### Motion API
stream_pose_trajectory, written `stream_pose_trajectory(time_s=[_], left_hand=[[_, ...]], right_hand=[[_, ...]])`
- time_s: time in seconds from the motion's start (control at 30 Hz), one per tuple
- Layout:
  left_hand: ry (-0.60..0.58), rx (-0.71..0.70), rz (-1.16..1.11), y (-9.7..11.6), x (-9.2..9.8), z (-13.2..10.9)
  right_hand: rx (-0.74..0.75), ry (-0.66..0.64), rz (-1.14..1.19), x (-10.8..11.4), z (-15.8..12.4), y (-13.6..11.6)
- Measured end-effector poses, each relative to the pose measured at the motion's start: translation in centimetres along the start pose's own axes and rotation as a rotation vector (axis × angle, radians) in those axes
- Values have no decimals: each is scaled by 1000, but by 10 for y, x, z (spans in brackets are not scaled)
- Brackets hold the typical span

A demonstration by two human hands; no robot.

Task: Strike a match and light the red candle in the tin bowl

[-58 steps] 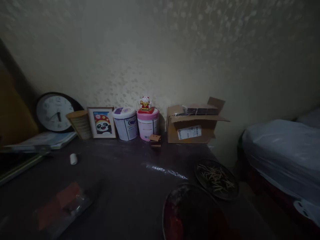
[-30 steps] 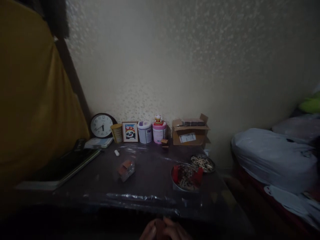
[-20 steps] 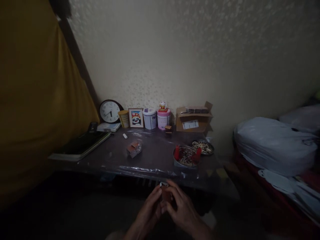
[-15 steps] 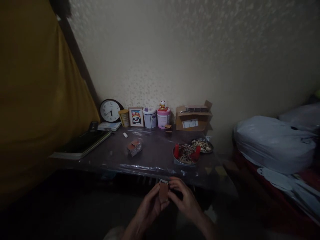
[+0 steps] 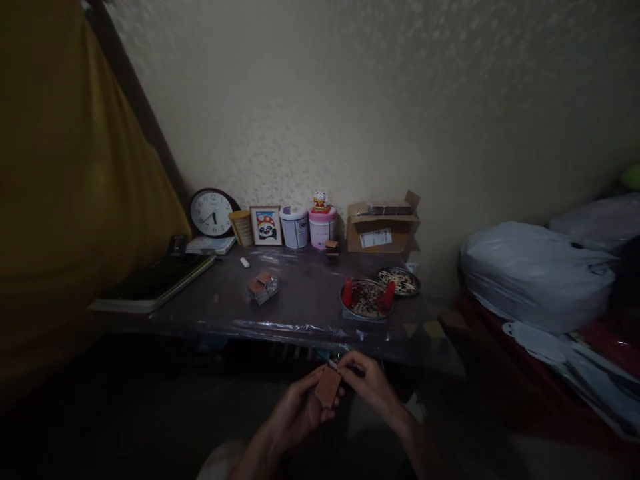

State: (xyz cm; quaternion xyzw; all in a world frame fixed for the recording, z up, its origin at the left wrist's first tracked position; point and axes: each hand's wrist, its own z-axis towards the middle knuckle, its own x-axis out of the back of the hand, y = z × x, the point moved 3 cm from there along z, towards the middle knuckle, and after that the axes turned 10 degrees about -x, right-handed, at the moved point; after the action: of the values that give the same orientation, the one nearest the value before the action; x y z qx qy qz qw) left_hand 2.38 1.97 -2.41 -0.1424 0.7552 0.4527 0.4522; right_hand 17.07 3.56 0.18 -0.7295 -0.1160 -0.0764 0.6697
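Note:
My left hand (image 5: pixel 300 408) is closed around a small matchbox (image 5: pixel 329 387), its brown side facing up, just below the table's front edge. The thumb and fingers of my right hand (image 5: pixel 367 381) pinch at the top end of the box, where a pale edge sticks out. Whether that edge is the inner tray or a match is too dark to tell. On the table beyond lies a plastic-wrapped pack of similar boxes (image 5: pixel 263 288). A round tin (image 5: pixel 367 308) with two red candles (image 5: pixel 349 292) stands to the right, beside a plate of matchsticks (image 5: pixel 399 282).
Along the wall stand a clock (image 5: pixel 213 213), a yellow cup (image 5: pixel 242 228), a panda picture (image 5: pixel 267 225), two lidded tubs (image 5: pixel 294 228) and an open cardboard box (image 5: pixel 383 230). A large book (image 5: pixel 155 283) lies left. White bags (image 5: pixel 535 273) sit right.
The matchbox has tilted to the right in my left hand. My right fingers have closed in on its top end. The view has shifted slightly.

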Motion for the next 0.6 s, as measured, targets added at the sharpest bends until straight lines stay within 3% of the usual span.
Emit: stream_pose_trajectory(time_s=[0.13,0.3,0.4,0.6], left_hand=[[26,9,-9,0,1,2],[82,38,26,-1,-1,0],[87,76,96,-5,1,1],[107,194,126,-13,11,2]], right_hand=[[-42,-6,-11,-1,0,2],[132,-15,-364,3,-7,-8],[157,-88,-560,5,-11,-10],[208,-188,-693,3,-19,-3]])
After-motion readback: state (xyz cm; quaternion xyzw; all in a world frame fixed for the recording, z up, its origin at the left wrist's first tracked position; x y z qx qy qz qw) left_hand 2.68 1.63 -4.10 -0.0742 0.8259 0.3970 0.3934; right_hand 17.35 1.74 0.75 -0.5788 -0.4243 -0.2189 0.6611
